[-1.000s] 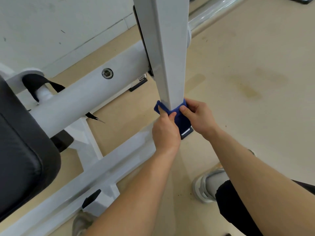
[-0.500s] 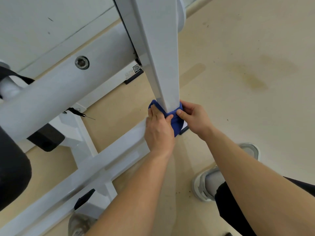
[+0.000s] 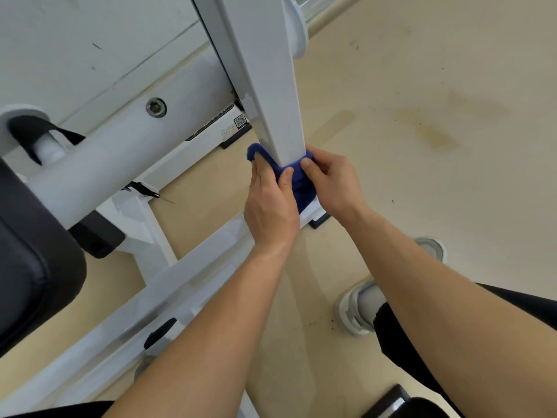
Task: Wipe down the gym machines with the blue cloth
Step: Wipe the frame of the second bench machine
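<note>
Head view, looking down the white post (image 3: 271, 86) of a gym machine to where it meets the base rail (image 3: 187, 273) on the floor (image 3: 437, 86). The blue cloth (image 3: 303, 190) is wrapped round the foot of that post, low down, just above the rail. A fold of it pokes out on the left side of the post, and the rest bunches on the near side between the two hands.

The left hand (image 3: 271, 203) is clamped on the cloth from the left, its thumb pressing the fabric against the near face. The right hand (image 3: 331, 182) pinches the other end from the right, thumb on top. The hands sit close together, nearly touching across the cloth. How the cloth lies on the far side of the post is hidden.

My reading is that the bottom of the post is being wiped, with little of it left below the cloth.

Several things could go wrong from here:
- One end could slip out of a pinch if the pull is uneven, and the wrap would drop off.
- The cloth is bunched rather than flat, so a face or corner may be skipped.
- Knuckles are close to the rail and to the dark foot pad (image 3: 319, 221), and a hard downward stroke could knock them.
- Loose fabric near the floor may pick up grit and smear it back on the paint.
</note>
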Demonstrator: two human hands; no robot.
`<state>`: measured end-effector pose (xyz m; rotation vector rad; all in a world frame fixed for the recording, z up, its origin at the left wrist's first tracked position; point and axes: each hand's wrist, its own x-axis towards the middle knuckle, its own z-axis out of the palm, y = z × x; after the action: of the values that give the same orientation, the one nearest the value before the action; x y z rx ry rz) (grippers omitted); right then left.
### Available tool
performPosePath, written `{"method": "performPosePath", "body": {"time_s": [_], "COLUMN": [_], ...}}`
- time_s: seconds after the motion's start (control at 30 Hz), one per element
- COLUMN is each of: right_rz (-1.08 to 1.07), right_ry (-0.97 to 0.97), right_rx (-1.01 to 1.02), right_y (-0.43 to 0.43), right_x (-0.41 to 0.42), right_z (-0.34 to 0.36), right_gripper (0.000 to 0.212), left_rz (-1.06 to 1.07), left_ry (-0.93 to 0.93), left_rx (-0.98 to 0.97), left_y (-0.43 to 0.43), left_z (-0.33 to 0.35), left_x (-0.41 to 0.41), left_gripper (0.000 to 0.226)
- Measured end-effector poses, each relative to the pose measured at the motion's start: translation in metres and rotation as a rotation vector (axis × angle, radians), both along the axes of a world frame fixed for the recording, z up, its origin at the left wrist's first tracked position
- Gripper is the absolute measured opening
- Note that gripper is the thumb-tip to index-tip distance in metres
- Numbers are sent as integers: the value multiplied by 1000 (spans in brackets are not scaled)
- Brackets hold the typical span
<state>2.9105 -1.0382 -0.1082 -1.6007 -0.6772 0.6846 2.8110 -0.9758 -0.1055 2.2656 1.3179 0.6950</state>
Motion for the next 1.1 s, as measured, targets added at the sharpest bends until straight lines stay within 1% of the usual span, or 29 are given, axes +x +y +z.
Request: {"method": "performPosePath", "body": {"time_s": [0.1, 0.23, 0.33, 0.4, 0.5, 0.57, 0.63, 0.67, 0.7, 0.73, 0.77, 0.8, 0.83, 0.87, 0.93, 1.0, 1.1], "right_rz": [-26, -39, -10, 10, -12, -10, -9, -27, -58, -96, -132, -148, -133, -94, -6, 84, 161], "right_ry": [15, 13, 18, 35, 46, 44, 54, 62, 69, 83, 101, 111, 108, 121, 244, 358, 278], "right_rx": [35, 31, -42, -93, -113, -121, -149, -168, -193, -219, -244, -258, -255, -239, -210, -175, -210], "right_y": [3, 7, 5, 3, 5, 7, 9, 10, 10, 10, 8, 5, -1, -6, -21, -37, -53], "right_x": [-4, -2, 0, -2, 0, 1, -4, -10, -16, -24, -33, -40, -47, -53, -66, -78, -89], "right_z": [4, -13, -39, -61, -81, -85, -86, -86, -87, -83, -78, -71, -62, -54, -37, -28, -23], "right_gripper": [34, 34, 34, 33, 31, 29, 29, 31, 34, 36, 36, 31, 24, 24, 36, 41, 34], "left_rz": [15, -28, -25, -13, -9, -8, 24, 38, 44, 43, 40, 32, 23, 15, 3, -16, -58], "left_ry": [8, 63, 157, 188, 156, 132, 105, 76, 49, 25, 18, 25, 38, 56, 57, 27, -37], "left_rx": [-12, -9, -79, -113, -96, -93, -107, -126, -153, -190, -221, -252, -287, -311, -373, -517, -782], "left_y": [-2, 5, 7, 9, 13, 14, 10, 7, 4, 0, -3, -6, -11, -14, -23, -28, -28], "left_z": [11, -2, -24, -40, -53, -55, -50, -45, -41, -36, -33, -31, -26, -23, -13, -7, 3], "left_x": [1, -4, -6, -6, -7, -7, -8, -8, -10, -12, -16, -21, -26, -30, -42, -54, -72], "left_gripper": [40, 38, 35, 35, 42, 42, 35, 28, 18, 12, 22, 29, 30, 27, 17, 16, 23]}}
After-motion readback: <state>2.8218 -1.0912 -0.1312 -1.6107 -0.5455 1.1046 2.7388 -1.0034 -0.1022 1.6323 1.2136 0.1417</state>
